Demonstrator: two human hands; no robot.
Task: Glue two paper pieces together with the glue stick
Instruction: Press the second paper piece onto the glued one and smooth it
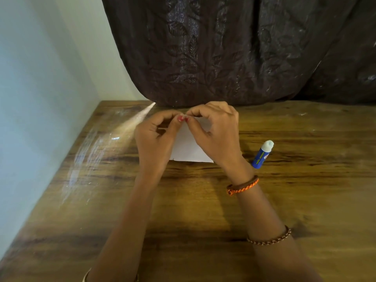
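A white paper piece (187, 147) lies on the wooden table (183, 200), mostly covered by my two hands. My left hand (154, 137) and my right hand (215, 131) meet at its far edge, thumbs and fingertips pinched together on the paper there. Whether one sheet or two lie stacked under my hands I cannot tell. The glue stick (262, 153), blue body with a white uncapped tip, lies on the table just right of my right wrist, tip pointing away from me.
A dark patterned curtain (234, 53) hangs down to the table's far edge. A pale wall (40, 98) runs along the table's left side. Bare wood stretches to the front and the right.
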